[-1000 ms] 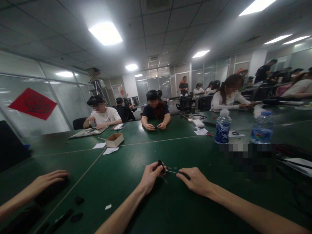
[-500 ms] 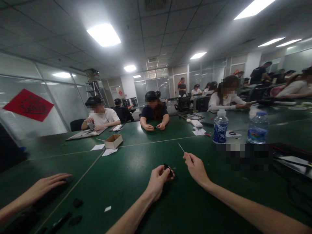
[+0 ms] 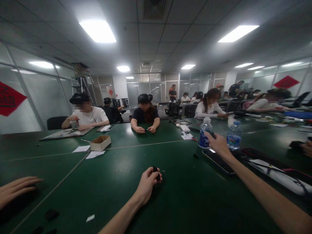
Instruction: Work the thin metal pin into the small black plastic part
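My left hand (image 3: 147, 183) is closed around a small black rounded piece (image 3: 156, 173), held just above the green tabletop. My right hand (image 3: 219, 145) reaches forward beside the blue-labelled water bottle (image 3: 203, 140), in front of it from my viewpoint. Its fingers are bent around something dark and small that I cannot make out. Below that hand lies a black phone (image 3: 218, 162) with a lit spot on its screen. A small dark piece (image 3: 195, 156) rests on the table to the left of the phone.
Another person's hand (image 3: 18, 190) lies at the left edge. Nearby are a black scrap (image 3: 51, 214) and a white scrap (image 3: 90, 218). An open cardboard box (image 3: 100, 144) stands on papers. A second bottle (image 3: 234, 138) and a white device with cables (image 3: 278, 175) are at right.
My right hand has moved right and forward to the bottles, and the thin stick it held no longer shows. My left hand keeps the black piece. The view has turned right.
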A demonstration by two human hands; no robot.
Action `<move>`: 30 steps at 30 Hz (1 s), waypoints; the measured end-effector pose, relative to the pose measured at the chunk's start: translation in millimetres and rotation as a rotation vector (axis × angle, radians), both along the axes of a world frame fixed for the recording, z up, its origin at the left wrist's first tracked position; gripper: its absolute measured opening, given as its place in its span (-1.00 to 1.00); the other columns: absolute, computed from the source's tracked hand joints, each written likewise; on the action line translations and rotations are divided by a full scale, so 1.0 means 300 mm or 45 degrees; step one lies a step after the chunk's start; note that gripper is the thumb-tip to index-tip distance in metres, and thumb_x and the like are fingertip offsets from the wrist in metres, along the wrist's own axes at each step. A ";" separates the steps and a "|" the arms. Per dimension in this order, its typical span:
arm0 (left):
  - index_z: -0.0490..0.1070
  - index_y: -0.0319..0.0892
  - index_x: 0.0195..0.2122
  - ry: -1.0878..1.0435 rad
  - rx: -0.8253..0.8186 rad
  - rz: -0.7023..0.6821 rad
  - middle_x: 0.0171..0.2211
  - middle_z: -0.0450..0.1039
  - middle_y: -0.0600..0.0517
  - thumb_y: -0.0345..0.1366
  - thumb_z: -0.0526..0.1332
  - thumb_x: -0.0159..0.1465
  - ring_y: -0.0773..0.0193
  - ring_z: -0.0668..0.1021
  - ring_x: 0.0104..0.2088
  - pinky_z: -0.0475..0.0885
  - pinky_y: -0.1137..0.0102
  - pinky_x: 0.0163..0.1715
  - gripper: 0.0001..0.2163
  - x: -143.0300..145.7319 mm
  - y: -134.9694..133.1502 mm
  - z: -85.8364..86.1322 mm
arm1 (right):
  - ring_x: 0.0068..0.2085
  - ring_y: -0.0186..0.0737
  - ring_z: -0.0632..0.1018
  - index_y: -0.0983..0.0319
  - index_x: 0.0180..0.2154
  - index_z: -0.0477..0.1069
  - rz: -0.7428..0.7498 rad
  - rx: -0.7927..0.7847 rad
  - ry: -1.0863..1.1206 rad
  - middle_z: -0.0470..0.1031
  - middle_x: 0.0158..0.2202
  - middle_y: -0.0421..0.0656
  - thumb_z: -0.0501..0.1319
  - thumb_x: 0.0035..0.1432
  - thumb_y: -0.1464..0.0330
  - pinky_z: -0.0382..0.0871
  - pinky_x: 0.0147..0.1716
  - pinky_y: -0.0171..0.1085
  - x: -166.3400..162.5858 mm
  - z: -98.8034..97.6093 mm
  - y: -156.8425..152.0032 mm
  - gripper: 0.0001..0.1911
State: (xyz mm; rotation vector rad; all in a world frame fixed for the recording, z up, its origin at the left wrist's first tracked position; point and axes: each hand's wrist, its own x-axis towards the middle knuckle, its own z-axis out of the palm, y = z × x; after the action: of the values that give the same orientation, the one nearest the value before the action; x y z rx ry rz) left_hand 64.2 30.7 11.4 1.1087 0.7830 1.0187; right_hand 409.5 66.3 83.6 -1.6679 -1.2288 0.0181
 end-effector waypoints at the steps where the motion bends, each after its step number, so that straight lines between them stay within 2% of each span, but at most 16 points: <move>1: 0.36 -0.25 -0.26 -0.008 -0.005 -0.007 -0.37 0.40 -0.02 -0.29 0.18 0.13 0.31 0.45 -0.36 0.32 0.40 -0.31 -0.81 -0.001 -0.001 0.001 | -0.48 -0.14 0.45 0.28 -0.46 0.37 -0.011 -0.059 -0.073 0.44 -0.56 -0.10 0.05 0.10 -0.01 0.23 -0.48 -0.26 0.006 -0.003 0.002 -0.53; 3: 0.35 -0.24 -0.28 -0.025 -0.011 -0.024 -0.40 0.39 0.01 -0.33 0.14 0.13 0.33 0.44 -0.39 0.31 0.41 -0.34 -0.85 -0.002 -0.003 0.004 | -0.43 -0.12 0.46 0.26 -0.49 0.35 0.002 -0.199 -0.237 0.45 -0.52 -0.09 0.16 0.06 0.13 0.23 -0.43 -0.26 -0.002 -0.034 0.012 -0.68; 5: 0.33 -0.23 -0.31 -0.030 -0.010 -0.031 -0.43 0.37 0.04 -0.38 0.10 0.11 0.35 0.42 -0.43 0.28 0.43 -0.38 -0.88 -0.003 -0.004 0.008 | -0.40 -0.11 0.48 0.26 -0.48 0.35 0.033 -0.315 -0.377 0.46 -0.47 -0.06 0.18 0.06 0.25 0.24 -0.41 -0.25 -0.031 -0.088 0.025 -0.79; 11: 0.26 -0.20 -0.43 -0.077 0.001 -0.040 -0.53 0.29 0.09 -0.44 0.03 0.02 0.37 0.36 -0.53 0.21 0.43 -0.46 -0.90 0.004 0.002 -0.012 | -0.19 -0.02 0.47 0.29 -0.39 0.36 0.130 -0.452 -0.667 0.42 -0.23 0.08 0.12 0.13 0.41 0.28 -0.26 -0.21 -0.103 -0.240 0.031 -0.91; 13: 0.22 -0.19 -0.48 -0.117 -0.003 -0.016 -0.58 0.23 0.12 -0.46 0.02 -0.05 0.38 0.32 -0.58 0.17 0.44 -0.50 -0.90 0.007 0.008 -0.028 | -0.22 -0.04 0.47 0.29 -0.39 0.36 0.167 -0.475 -0.714 0.42 -0.25 0.06 0.12 0.11 0.45 0.30 -0.24 -0.20 -0.103 -0.264 0.032 -0.93; 16: 0.19 -0.18 -0.54 -0.125 0.079 -0.086 -0.62 0.16 0.14 -0.46 0.02 -0.13 0.40 0.28 -0.61 0.14 0.45 -0.53 -0.90 0.010 0.008 -0.037 | -0.24 -0.10 0.48 0.28 -0.37 0.37 0.235 -0.481 -0.755 0.42 -0.26 0.01 0.08 0.13 0.48 0.32 -0.22 -0.22 -0.120 -0.276 0.028 -0.89; 19: 0.15 -0.17 -0.61 -0.065 0.189 -0.127 -0.65 0.09 0.16 -0.37 0.06 -0.06 0.42 0.22 -0.63 0.11 0.46 -0.58 -0.94 0.009 -0.009 -0.019 | -0.23 -0.15 0.47 0.27 -0.30 0.38 0.458 -0.487 -0.724 0.42 -0.24 -0.02 0.02 0.18 0.45 0.33 -0.21 -0.25 -0.201 -0.268 -0.003 -0.83; 21: 0.10 -0.16 -0.68 0.164 0.279 -0.135 -0.71 0.03 0.17 -0.22 0.04 0.08 0.42 0.16 -0.67 0.09 0.45 -0.61 -0.75 0.003 -0.025 0.001 | -0.23 -0.19 0.46 0.25 -0.25 0.38 0.709 -0.453 -0.663 0.42 -0.22 -0.06 -0.01 0.21 0.42 0.34 -0.22 -0.26 -0.290 -0.261 -0.041 -0.79; 23: 0.07 -0.15 -0.74 0.570 0.457 -0.185 -0.75 0.01 0.16 -0.06 -0.02 0.18 0.42 0.14 -0.69 0.08 0.44 -0.61 -0.59 -0.006 -0.042 0.022 | -0.22 -0.18 0.44 0.24 -0.22 0.39 0.897 -0.350 -0.680 0.43 -0.20 -0.08 0.02 0.18 0.42 0.32 -0.23 -0.24 -0.384 -0.256 -0.079 -0.80; 25: 0.16 -0.18 -0.71 0.982 0.724 -0.248 -0.72 0.14 0.11 -0.02 -0.06 0.23 0.38 0.24 -0.65 0.14 0.44 -0.57 -0.55 -0.016 -0.058 0.043 | -0.19 -0.15 0.43 0.24 -0.25 0.41 1.068 -0.226 -0.740 0.45 -0.22 -0.09 0.04 0.12 0.49 0.29 -0.21 -0.21 -0.456 -0.255 -0.108 -0.79; 28: 0.35 -0.19 -0.47 1.467 1.073 -0.331 -0.49 0.43 -0.01 -0.13 -0.11 0.28 0.20 0.47 -0.46 0.28 0.37 -0.41 -0.64 -0.024 -0.074 0.075 | -0.20 -0.17 0.44 0.23 -0.29 0.42 1.216 -0.150 -0.703 0.48 -0.26 -0.10 0.02 0.15 0.48 0.27 -0.21 -0.21 -0.498 -0.259 -0.123 -0.79; 30: 0.38 -0.19 -0.27 1.746 1.110 -0.370 -0.34 0.50 -0.11 -0.20 -0.13 0.28 0.07 0.53 -0.36 0.34 0.29 -0.35 -0.68 -0.022 -0.076 0.097 | -0.23 -0.19 0.46 0.23 -0.30 0.43 1.220 -0.192 -0.595 0.50 -0.26 -0.11 0.06 0.16 0.43 0.29 -0.22 -0.24 -0.492 -0.261 -0.120 -0.83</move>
State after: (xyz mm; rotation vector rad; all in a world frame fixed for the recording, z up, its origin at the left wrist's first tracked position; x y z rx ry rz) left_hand 57.5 7.9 40.3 2.6782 1.1790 0.1623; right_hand 261.8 30.4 5.3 -1.0782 -2.3353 0.3272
